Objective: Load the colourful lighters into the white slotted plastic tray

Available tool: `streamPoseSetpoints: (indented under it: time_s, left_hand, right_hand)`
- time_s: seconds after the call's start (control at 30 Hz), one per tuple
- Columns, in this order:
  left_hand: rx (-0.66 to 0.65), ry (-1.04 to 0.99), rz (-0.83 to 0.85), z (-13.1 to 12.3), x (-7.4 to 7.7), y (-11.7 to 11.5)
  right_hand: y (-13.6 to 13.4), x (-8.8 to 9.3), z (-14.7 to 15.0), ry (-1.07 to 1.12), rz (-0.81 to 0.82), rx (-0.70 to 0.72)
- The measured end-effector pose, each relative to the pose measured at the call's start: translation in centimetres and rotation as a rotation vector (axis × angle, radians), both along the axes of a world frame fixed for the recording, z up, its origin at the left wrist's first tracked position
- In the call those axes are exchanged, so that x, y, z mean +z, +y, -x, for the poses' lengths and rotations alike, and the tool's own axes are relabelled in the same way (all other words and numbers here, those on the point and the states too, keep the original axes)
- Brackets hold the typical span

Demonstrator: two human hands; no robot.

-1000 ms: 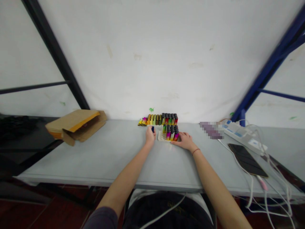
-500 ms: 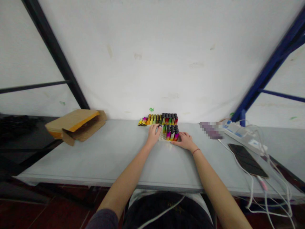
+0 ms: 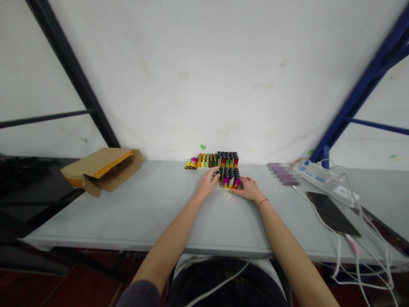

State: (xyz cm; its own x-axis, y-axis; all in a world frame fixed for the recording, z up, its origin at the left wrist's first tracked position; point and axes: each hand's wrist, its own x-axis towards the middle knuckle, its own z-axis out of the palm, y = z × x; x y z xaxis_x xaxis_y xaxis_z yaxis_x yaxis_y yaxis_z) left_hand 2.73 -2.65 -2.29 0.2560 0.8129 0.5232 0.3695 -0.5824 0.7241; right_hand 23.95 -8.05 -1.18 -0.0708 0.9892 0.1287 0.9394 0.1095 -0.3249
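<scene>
A pale tray (image 3: 219, 185) of lighters stands on the tabletop in front of me. Upright lighters (image 3: 231, 179) with black tops and pink, white and orange bodies fill its right part, while bare slots show at its front left. My left hand (image 3: 207, 185) is over the tray's left side, its fingertips closed around a dark-topped lighter (image 3: 219, 171) whose lower part is hidden. At the right front corner, my right hand (image 3: 249, 189) grips the tray, thumb along the front edge and fingers along the side.
Behind the tray stand more dark-topped lighters (image 3: 227, 159) and yellow ones (image 3: 207, 160), with a few lying flat (image 3: 191, 163). An open cardboard box (image 3: 102, 164) lies at the left. A phone (image 3: 332, 214), a power strip (image 3: 329, 181) and white cables (image 3: 338, 256) occupy the right.
My left hand has shifted slightly right with the lighter, over the tray's left slots. My right hand stays at the tray's corner.
</scene>
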Motion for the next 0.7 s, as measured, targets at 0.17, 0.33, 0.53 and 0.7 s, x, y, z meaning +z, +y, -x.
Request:
streamPoseSetpoints:
  time_s: [0.17, 0.33, 0.53, 0.7]
  left_hand:
    - [0.061, 0.099, -0.123, 0.0, 0.2, 0.0]
    - [0.082, 0.198, -0.241, 0.0, 0.3, -0.2]
    - [0.477, 0.088, -0.190, 2.7, 1.2, 3.3]
    - [0.616, 0.287, -0.006, 7.0, 0.6, 7.8]
  right_hand:
    - [-0.1, 0.1, 0.0, 0.007, -0.003, 0.001]
    - [-0.1, 0.1, 0.0, 0.010, 0.003, -0.001]
    - [0.1, -0.1, -0.1, 0.013, 0.000, 0.016]
    - [0.2, -0.5, -0.2, 0.031, -0.023, 0.017]
